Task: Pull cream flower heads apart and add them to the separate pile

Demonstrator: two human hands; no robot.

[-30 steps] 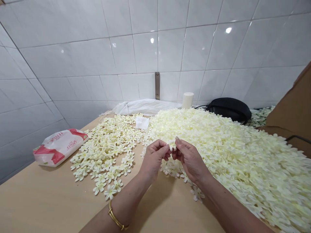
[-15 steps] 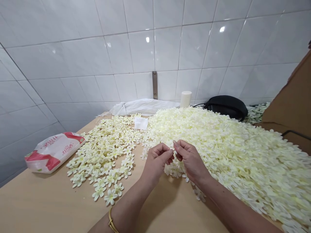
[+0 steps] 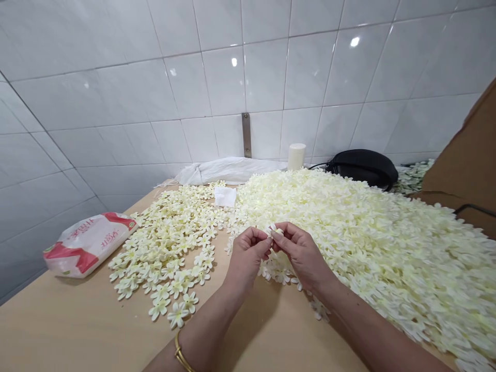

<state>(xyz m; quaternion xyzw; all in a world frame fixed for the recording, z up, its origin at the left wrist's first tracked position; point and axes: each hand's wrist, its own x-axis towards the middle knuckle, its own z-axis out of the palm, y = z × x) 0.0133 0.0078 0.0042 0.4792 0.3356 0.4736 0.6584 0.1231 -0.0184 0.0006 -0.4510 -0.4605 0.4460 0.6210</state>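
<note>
Fingertip to fingertip, my left hand [image 3: 248, 256] and my right hand [image 3: 300, 253] meet above the front of the table. Between them is a small white artificial flower [image 3: 274, 230], its petals showing over the fingertips. Both hands are closed in a pinch on it, and its underside is hidden by my fingers. Just behind and to the right spreads a big heap of pale yellow-white artificial flowers [image 3: 349, 232]. A smaller, looser group of the same flowers [image 3: 170, 243] lies to the left of my hands.
On the left is a red-and-white tissue pack [image 3: 91, 245]. A folded white tissue [image 3: 225, 197] lies between the flower groups. Along the tiled wall are white plastic sheeting [image 3: 228, 169], a cream cylinder [image 3: 296, 156] and a black case [image 3: 362, 168]. Brown cardboard [image 3: 465, 170] stands at right.
My fingertips have come closer together, and petals of the flower now show between them where little was visible before. The view has shifted slightly.
</note>
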